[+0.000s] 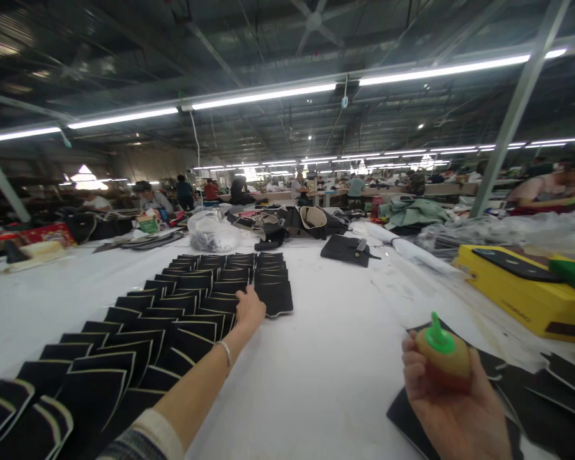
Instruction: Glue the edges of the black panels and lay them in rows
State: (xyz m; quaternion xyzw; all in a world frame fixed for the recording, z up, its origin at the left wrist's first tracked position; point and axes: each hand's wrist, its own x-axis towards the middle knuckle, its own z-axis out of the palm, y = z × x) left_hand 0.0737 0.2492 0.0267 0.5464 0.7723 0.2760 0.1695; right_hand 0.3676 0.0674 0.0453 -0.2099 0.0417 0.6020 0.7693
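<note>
Right hand [453, 409] low at the near right edge, and its grip is wrapped firmly around a small squeeze bottle [444, 361], fingers curled on the left side of it, palm behind. The bottle is squat and amber-yellow, with a bright green cap [437, 335] that tapers to a nozzle pointing up and a touch to the left. It hangs just above a few loose black pieces [531, 396] lying on the white worktop [330, 358].

Left hand [249, 308] is stretched well out ahead, arm long across the worktop, a thin bracelet [226, 351] at the wrist. Its grip is flat and holds nothing: fingers laid out on the overlapping rows of black pieces with pale edges [182, 306], right at the seam where the near fan of rows meets the neat far block.

Off to the right sits a yellow box [517, 291]. Beyond the rows, a clear plastic bag [213, 233] and a heap of dark goods; other people work at tables far behind.
</note>
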